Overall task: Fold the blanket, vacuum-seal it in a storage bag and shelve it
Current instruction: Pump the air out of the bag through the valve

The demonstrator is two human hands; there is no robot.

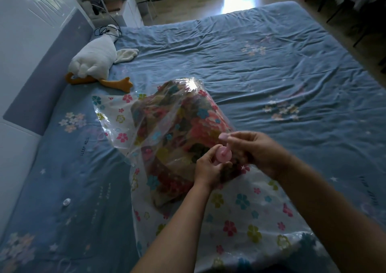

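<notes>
Overall setting: a bed covered by a creased blue sheet [271, 63] printed with small flowers and stars; a padded headboard [41, 74] runs along its left side.
Storage bag [240, 210]: clear plastic with a coloured flower print, lying on the sheet in the near middle of the bed; its near part lies flat and spreads under both forearms.
Blanket [179, 126]: folded into a bulky floral bundle, fully inside the bag, raising the plastic into a mound that reaches away from the person.
Valve [224, 154]: round, pink, set in the bag's upper face at the near end of the mound.
Left hand [208, 168]: fingers and thumb curled round the valve's rim from below, pinching plastic and valve together.
Right hand [257, 149]: thumb and fingertips pressed together on a small pink piece [224, 135] just above the valve; it may be the valve's cap, though blur leaves this uncertain.
Plush goose [94, 57]: white body, orange feet, lying beside the headboard, well apart from the bag; a dark cable lies by its head.
Small clear disc [66, 201]: alone on the sheet, left of the bag.
</notes>
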